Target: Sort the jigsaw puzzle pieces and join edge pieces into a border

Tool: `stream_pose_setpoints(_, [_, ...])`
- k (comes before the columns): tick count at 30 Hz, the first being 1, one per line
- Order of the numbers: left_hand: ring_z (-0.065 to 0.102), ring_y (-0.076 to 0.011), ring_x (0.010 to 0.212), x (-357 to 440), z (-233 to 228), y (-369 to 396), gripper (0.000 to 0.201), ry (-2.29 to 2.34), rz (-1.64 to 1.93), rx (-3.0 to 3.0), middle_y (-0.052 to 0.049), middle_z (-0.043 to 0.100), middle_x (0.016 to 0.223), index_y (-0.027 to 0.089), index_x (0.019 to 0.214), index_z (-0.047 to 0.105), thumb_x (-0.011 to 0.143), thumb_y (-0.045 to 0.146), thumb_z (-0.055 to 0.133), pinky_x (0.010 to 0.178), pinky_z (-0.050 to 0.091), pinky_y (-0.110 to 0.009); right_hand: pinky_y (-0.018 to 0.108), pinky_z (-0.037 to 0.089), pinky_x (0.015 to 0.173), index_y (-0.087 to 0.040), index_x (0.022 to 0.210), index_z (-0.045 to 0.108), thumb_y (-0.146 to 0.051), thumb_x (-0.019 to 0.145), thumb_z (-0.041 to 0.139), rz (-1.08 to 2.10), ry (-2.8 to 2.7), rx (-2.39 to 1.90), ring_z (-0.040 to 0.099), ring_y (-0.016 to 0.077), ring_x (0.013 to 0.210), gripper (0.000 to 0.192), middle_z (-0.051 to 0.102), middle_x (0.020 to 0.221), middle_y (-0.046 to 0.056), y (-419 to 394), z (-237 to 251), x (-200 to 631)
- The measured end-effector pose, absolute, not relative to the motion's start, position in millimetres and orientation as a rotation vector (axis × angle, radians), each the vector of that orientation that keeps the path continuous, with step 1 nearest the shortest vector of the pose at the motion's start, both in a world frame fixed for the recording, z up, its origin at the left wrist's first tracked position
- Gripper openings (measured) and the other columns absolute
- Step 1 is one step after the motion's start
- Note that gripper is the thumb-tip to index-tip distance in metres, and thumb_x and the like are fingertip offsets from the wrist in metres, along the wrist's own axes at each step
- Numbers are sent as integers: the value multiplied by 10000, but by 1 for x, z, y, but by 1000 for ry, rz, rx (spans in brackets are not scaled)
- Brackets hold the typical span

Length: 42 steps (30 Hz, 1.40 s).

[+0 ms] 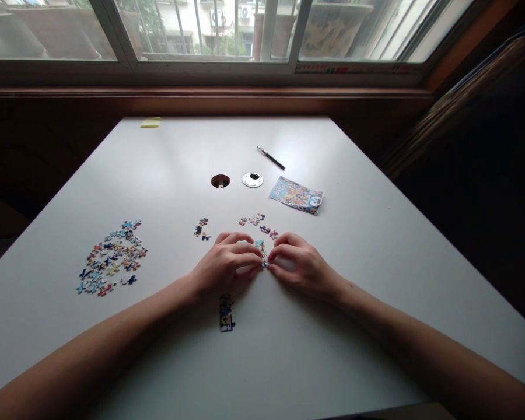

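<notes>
free: table (pixel 376 280) right side | obstacles: loose pieces (pixel 111 256) left, pen (pixel 270 158) far

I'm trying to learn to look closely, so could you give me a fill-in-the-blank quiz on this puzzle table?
1. Both hands, the left hand and the right hand, pinch a small cluster of joined puzzle pieces on the ____ table.
2. The big pile of loose pieces lies to the person's ____.
3. Beyond the picture leaflet lies a black ____.
4. Beside the round cable hole lies its loose ____.

Missing words: white; left; pen; cover
</notes>
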<state>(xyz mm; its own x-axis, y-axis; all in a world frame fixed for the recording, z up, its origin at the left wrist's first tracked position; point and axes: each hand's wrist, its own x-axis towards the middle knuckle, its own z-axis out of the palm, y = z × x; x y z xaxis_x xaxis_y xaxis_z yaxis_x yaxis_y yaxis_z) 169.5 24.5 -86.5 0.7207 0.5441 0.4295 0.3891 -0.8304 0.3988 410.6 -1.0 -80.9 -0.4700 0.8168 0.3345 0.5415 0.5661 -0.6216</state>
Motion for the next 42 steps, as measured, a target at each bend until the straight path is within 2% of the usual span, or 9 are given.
stream_pose_setpoints(12, [588,-193,1125,171,-86,24,109,742,798,2634,11,753,1071,253,968,716,946,242,610,1010,364,-369,379,530,902,-228,889,705,-201,848,679,590,-2165,-1054,619,206,952,56,606,970,65,-2,-81,410])
stream_pose_setpoints(42, [594,-190,1110,172,-87,24,124,753,791,2636,6,751,1075,260,981,721,949,249,602,1010,366,-371,383,501,897,-252,919,711,-188,872,658,513,-2233,-1054,611,216,962,95,632,945,62,-2,-83,411])
